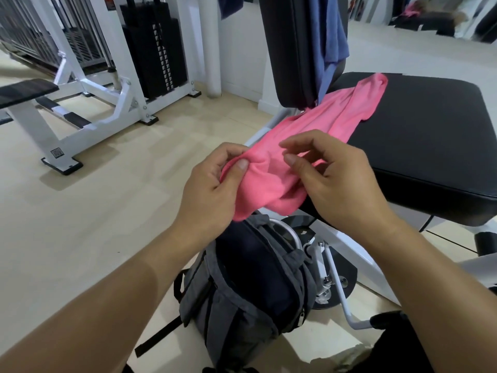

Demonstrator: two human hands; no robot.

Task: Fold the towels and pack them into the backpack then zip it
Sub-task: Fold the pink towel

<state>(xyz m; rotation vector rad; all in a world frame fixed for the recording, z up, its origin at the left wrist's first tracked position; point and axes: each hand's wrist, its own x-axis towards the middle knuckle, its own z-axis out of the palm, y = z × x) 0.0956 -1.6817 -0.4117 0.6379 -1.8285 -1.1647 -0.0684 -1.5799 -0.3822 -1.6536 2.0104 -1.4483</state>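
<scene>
A pink towel [317, 125] stretches from the black padded seat [419, 130] down toward me, its near end bunched up. My left hand [212, 181] pinches that bunched end between thumb and fingers. My right hand [330, 179] rests against the towel's right side with curled fingers, thumb and forefinger slightly apart over the cloth. Below the hands a grey backpack [250, 289] stands on the floor, its top open and dark inside. A blue towel [332, 44] hangs over the upright backrest behind the seat.
The seat belongs to a gym machine with a black backrest [290, 49] and white frame [347, 265]. A weight stack machine [153, 47] and a bench [27, 90] stand to the left on the pale floor. More clutter lies at the far right.
</scene>
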